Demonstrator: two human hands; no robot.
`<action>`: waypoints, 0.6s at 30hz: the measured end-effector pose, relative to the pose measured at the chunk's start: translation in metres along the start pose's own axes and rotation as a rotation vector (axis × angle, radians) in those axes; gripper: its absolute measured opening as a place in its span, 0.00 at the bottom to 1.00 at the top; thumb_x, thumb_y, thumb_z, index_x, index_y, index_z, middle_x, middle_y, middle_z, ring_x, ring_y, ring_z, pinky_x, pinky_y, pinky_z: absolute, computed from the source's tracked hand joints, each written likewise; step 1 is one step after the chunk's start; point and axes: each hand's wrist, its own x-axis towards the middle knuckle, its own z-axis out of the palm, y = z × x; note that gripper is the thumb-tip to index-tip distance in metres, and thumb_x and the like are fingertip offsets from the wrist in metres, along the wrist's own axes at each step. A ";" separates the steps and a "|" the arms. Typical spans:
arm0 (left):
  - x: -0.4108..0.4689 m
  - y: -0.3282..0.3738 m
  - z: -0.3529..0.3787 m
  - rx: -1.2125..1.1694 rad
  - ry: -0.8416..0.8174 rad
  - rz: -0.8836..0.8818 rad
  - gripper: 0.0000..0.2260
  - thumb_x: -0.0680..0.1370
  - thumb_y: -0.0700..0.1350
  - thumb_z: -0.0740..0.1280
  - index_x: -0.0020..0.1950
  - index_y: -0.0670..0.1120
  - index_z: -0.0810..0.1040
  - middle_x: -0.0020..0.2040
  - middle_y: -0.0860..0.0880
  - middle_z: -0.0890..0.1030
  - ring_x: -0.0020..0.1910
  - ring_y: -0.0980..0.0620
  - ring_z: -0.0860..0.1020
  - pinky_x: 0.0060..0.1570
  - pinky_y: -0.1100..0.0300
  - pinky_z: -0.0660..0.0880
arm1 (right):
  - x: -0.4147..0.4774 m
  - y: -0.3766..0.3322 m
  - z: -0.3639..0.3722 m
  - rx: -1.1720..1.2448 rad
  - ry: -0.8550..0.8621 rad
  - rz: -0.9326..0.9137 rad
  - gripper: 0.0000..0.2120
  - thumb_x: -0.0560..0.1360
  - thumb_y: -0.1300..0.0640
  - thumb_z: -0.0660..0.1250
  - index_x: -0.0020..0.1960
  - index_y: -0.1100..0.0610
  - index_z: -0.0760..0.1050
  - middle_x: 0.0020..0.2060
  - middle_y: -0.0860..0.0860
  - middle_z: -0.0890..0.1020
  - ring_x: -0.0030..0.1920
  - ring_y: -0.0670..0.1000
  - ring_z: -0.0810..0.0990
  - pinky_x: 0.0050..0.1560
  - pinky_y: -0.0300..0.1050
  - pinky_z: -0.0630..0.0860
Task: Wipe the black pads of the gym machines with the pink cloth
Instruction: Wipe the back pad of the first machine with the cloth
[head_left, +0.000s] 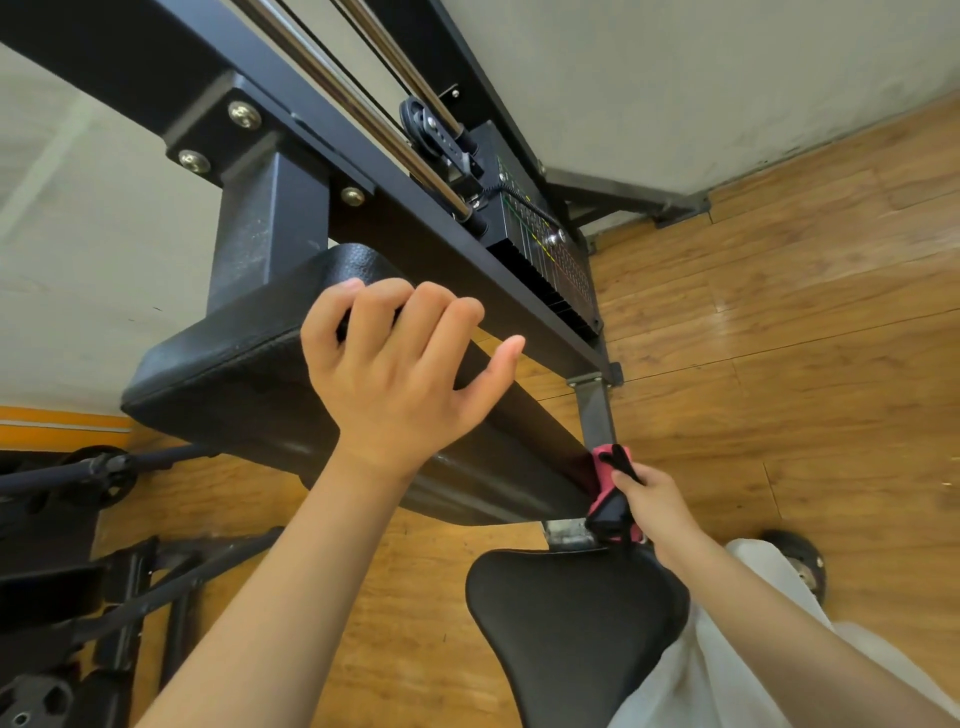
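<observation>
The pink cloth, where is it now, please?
In the head view, lower right: the right hand grips the pink cloth at the lower end of the long black pad, just above the seat.

Legible text: none. Weight stack (551, 259), behind the black pad (223, 374): rows of small marks beside green and yellow lines on its face, too small to read.
</observation>
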 end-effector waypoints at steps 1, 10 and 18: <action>0.000 0.000 0.000 0.001 0.003 0.001 0.14 0.72 0.58 0.68 0.36 0.48 0.80 0.34 0.51 0.80 0.42 0.50 0.73 0.54 0.53 0.64 | -0.005 -0.004 0.001 0.006 -0.007 -0.017 0.12 0.81 0.60 0.58 0.63 0.57 0.74 0.47 0.53 0.78 0.52 0.55 0.77 0.55 0.52 0.75; 0.001 0.000 0.000 0.022 -0.001 -0.014 0.14 0.72 0.58 0.68 0.36 0.48 0.79 0.34 0.51 0.79 0.42 0.50 0.73 0.53 0.53 0.64 | -0.059 -0.060 0.009 0.094 -0.155 -0.240 0.09 0.81 0.59 0.61 0.57 0.55 0.77 0.48 0.56 0.83 0.48 0.54 0.83 0.50 0.50 0.81; 0.005 0.003 -0.008 0.005 -0.044 -0.032 0.14 0.74 0.58 0.67 0.37 0.48 0.80 0.35 0.51 0.79 0.42 0.49 0.75 0.53 0.53 0.64 | -0.097 -0.103 0.021 0.102 -0.201 -0.409 0.08 0.80 0.57 0.62 0.53 0.54 0.80 0.44 0.57 0.84 0.47 0.55 0.84 0.44 0.46 0.81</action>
